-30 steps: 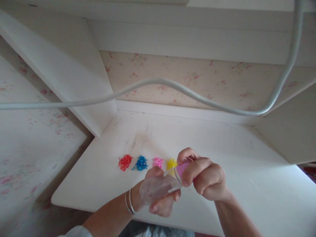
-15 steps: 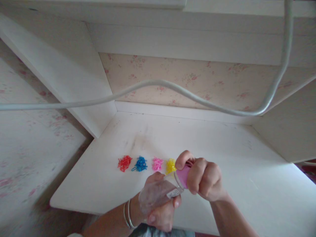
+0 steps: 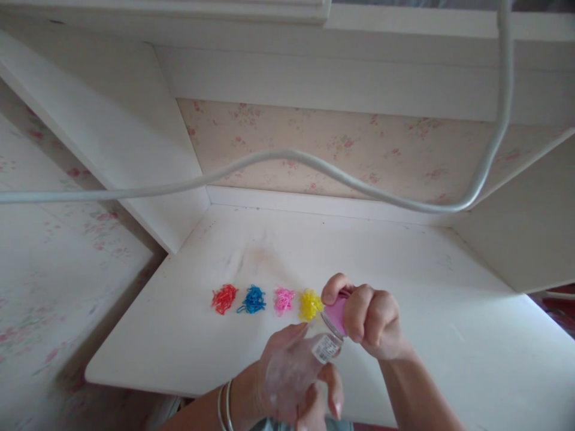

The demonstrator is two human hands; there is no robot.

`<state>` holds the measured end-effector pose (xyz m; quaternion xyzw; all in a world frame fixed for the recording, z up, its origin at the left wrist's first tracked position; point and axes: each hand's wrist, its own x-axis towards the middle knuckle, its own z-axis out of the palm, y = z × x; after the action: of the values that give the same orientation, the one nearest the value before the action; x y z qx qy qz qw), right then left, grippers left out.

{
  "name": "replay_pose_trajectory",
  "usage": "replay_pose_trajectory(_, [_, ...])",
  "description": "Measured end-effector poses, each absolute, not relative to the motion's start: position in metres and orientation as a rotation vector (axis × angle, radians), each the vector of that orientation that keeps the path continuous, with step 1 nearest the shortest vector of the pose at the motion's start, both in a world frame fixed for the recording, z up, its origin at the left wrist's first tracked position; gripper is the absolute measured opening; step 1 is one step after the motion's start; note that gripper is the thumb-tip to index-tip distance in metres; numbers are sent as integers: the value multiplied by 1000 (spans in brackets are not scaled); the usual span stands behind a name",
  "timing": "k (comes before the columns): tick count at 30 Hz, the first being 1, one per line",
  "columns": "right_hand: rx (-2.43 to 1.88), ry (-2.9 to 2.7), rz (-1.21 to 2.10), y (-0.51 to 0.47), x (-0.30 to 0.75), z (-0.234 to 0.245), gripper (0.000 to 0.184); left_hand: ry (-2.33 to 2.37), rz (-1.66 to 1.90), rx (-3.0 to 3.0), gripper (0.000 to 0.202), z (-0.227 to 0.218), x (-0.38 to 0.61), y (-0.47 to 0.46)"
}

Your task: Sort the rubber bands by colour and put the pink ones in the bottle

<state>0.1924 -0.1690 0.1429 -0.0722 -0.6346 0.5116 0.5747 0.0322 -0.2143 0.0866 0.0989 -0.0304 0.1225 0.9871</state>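
My left hand [image 3: 300,389] is wrapped round a clear plastic jar [image 3: 296,368] with a small barcode label, held tilted above the near edge of the white desk [image 3: 404,281]. My right hand [image 3: 368,320] is closed round the jar's pink lid [image 3: 336,312], which sits on the jar's mouth. Just beyond the hands lie small piles of tiny elastic bands in a row: red [image 3: 223,297], blue [image 3: 253,299], pink [image 3: 284,299] and yellow [image 3: 309,303]. Silver bangles [image 3: 223,407] circle my left wrist.
A white cable [image 3: 287,157] hangs across the view in front of the floral back wall [image 3: 341,146]. White shelf panels close in the desk at the left [image 3: 112,131] and right [image 3: 530,239], with a shelf above.
The jar has turned in my left hand so its barcode label now faces up, and my left hand has dropped lower. My right hand stays on the pink lid.
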Motion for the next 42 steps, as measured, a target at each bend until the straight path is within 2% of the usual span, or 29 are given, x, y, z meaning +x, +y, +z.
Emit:
replay_pose_trajectory(2, [-179,-1495,1209,-170,194,146,51,39,234,176,69,91,29,-216])
replay_pose_trajectory(7, [-201,-1564,1190,-168,196,151,49,286,431,234,41,96,23,-212])
replay_pose_trajectory(12, [-319,-1701,1163,-163,193,148,52,410,730,515,53,98,13,-204])
replay_pose_trajectory(15, [-344,-1698,1182,-162,190,147,53,464,739,732,63,102,6,-202])
replay_pose_trajectory(17, [-321,-1661,1236,-162,190,146,54,460,684,774,60,104,4,-202])
replay_pose_trajectory(22, [-275,-1556,1302,-165,188,145,53,166,413,468,43,91,7,-207])
replay_pose_trajectory(27, [-338,-1449,1276,-168,185,141,51,-80,374,138,67,78,22,-221])
replay_pose_trajectory(30, [-362,-1420,1262,-168,185,139,52,-29,364,110,74,84,28,-224])
replay_pose_trajectory(33, [-425,-1462,1223,-167,186,137,50,195,361,180,63,92,27,-219])
replay_pose_trajectory(36, [-489,-1542,1180,-166,186,133,47,470,534,283,50,98,24,-216])
replay_pose_trajectory(39, [-521,-1575,1157,-165,186,129,48,632,716,452,55,102,20,-219])
replay_pose_trajectory(42, [-513,-1574,1157,-164,187,128,48,640,761,708,51,108,15,-222])
